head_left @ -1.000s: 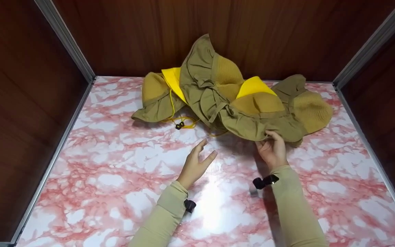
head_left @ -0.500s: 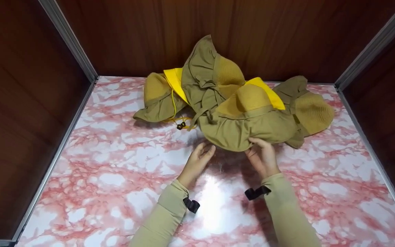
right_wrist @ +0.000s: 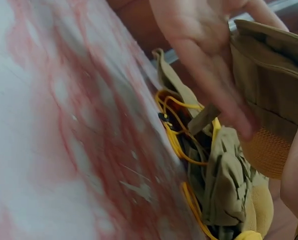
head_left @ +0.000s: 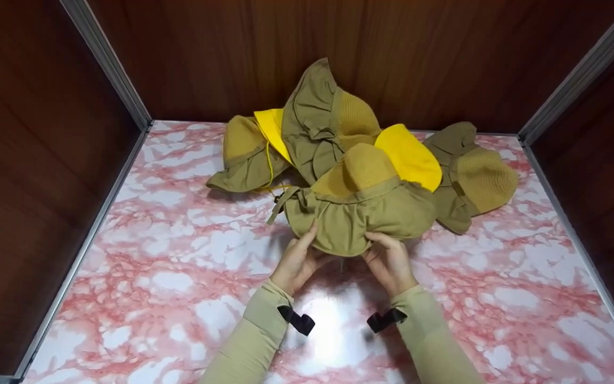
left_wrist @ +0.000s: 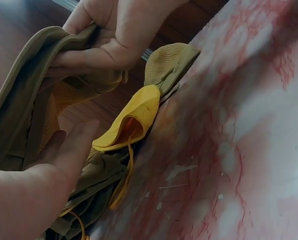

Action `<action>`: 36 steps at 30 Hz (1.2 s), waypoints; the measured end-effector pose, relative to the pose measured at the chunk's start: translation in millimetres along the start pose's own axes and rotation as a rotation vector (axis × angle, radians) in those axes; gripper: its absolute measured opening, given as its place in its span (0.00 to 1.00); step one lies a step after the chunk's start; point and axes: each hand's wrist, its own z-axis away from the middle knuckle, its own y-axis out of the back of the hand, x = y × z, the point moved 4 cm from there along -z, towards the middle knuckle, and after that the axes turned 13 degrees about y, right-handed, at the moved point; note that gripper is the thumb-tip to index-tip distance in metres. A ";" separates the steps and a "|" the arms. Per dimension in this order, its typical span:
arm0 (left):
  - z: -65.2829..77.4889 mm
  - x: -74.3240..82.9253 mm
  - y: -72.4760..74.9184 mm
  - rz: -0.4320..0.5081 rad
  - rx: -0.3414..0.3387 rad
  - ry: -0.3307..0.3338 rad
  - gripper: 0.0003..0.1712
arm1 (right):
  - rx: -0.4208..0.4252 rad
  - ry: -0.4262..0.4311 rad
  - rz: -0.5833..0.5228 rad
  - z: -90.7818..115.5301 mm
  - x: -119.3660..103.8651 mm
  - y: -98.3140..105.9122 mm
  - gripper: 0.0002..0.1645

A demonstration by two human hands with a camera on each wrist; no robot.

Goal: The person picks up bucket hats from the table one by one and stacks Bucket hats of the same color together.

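Observation:
A khaki sun hat (head_left: 376, 205) with a ribbed tan crown and a gathered brim hangs above the table between both hands. My left hand (head_left: 296, 264) holds the brim's near edge, thumb on top and fingers beneath. Just to its right, my right hand (head_left: 392, 266) pinches the same edge between thumb and fingers. From below, the left wrist view shows the right hand (left_wrist: 118, 37) gripping the brim. The right wrist view has the left hand's fingers (right_wrist: 229, 100) reaching under the hat, fairly straight.
Behind lie more khaki sun hats: one upright (head_left: 307, 122), one at left (head_left: 243, 176), one at right (head_left: 485, 178). Yellow hats (head_left: 411, 160) sit among them, with yellow cords (right_wrist: 176, 135). Brown panels (head_left: 232, 58) enclose the marbled table (head_left: 168, 288) on three sides.
The right hand has drawn the sun hat leftward and nearer, off the pile, baring more of a yellow hat. The left hand, earlier apart from it, now holds the brim.

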 end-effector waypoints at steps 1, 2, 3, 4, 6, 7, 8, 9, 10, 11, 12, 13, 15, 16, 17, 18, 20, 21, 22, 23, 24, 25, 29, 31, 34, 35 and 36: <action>0.4 -0.7 0.5 0.029 0.021 0.004 0.30 | -0.003 -0.002 0.002 1.8 2.2 0.1 0.18; 0.3 -1.2 0.8 0.060 0.033 0.004 0.27 | -0.007 -0.004 0.005 3.5 4.3 -0.2 0.18; 0.2 -1.6 0.8 0.090 0.043 0.000 0.24 | -0.008 -0.005 0.013 5.0 6.6 -0.2 0.18; 0.1 -2.0 0.8 0.114 0.052 -0.005 0.21 | -0.004 -0.007 0.019 6.3 8.8 0.1 0.19; -0.3 -2.8 0.8 0.168 0.064 -0.021 0.16 | 0.008 -0.015 0.031 8.6 13.1 0.6 0.19; -0.6 -2.9 0.4 0.194 0.064 -0.032 0.14 | 0.018 -0.020 0.035 9.4 15.2 1.2 0.19; -0.8 -3.0 0.4 0.215 0.064 -0.045 0.13 | 0.029 -0.026 0.038 10.3 17.0 1.6 0.20; -0.6 -3.2 0.7 0.226 0.072 -0.058 0.13 | 0.039 -0.031 0.044 10.9 18.6 2.2 0.20; -0.5 -3.2 1.2 0.231 0.081 -0.071 0.13 | 0.046 -0.033 0.050 11.3 19.7 2.9 0.20; -0.5 -3.2 1.5 0.235 0.087 -0.084 0.14 | 0.053 -0.035 0.058 11.5 20.7 3.4 0.20; -0.3 -3.2 1.8 0.235 0.092 -0.096 0.16 | 0.057 -0.035 0.068 11.6 21.2 3.7 0.20; -0.1 -3.1 2.1 0.229 0.100 -0.105 0.17 | 0.061 -0.035 0.078 11.6 21.7 4.2 0.20; 0.4 -3.1 2.7 0.224 0.108 -0.120 0.19 | 0.061 -0.027 0.097 11.0 21.4 4.7 0.20; 0.6 -3.1 2.7 0.228 0.108 -0.125 0.20 | 0.058 -0.021 0.107 10.6 20.8 4.8 0.19; 1.1 -2.9 2.6 0.236 0.103 -0.131 0.21 | 0.053 -0.013 0.113 10.3 20.0 4.6 0.19; 1.5 -2.8 2.7 0.243 0.096 -0.133 0.21 | 0.038 -0.003 0.121 9.7 18.8 4.3 0.18; 2.7 -2.5 2.7 0.256 0.080 -0.132 0.21 | 0.005 0.021 0.120 8.5 15.9 3.7 0.17; 3.3 -2.2 2.7 0.257 0.071 -0.132 0.20 | -0.014 0.035 0.110 7.8 14.0 3.2 0.16; 4.0 -1.8 2.8 0.256 0.063 -0.131 0.20 | -0.025 0.045 0.088 7.4 12.1 3.1 0.15; 4.9 -1.4 3.0 0.254 0.056 -0.131 0.19 | -0.033 0.053 0.065 7.0 10.2 3.4 0.14; 5.7 -0.9 3.5 0.249 0.047 -0.132 0.17 | -0.042 0.060 0.037 6.6 8.1 3.7 0.13; 6.6 -0.4 4.0 0.246 0.043 -0.134 0.16 | -0.048 0.063 -0.002 6.5 6.0 4.1 0.12; 9.9 2.2 7.7 0.231 0.033 -0.145 0.14 | -0.069 0.064 -0.127 6.0 -2.7 7.3 0.12; 11.1 3.7 10.4 0.217 0.037 -0.150 0.14 | -0.042 0.058 -0.161 4.8 -7.3 9.1 0.12; 12.9 5.4 15.6 0.197 0.043 -0.151 0.13 | 0.053 0.058 -0.174 1.3 -14.0 13.9 0.10; 13.6 5.7 17.3 0.191 0.045 -0.150 0.13 | 0.093 0.060 -0.169 -0.1 -16.1 16.1 0.10; 14.2 6.1 19.0 0.185 0.051 -0.147 0.13 | 0.127 0.063 -0.151 -1.3 -18.2 18.2 0.10</action>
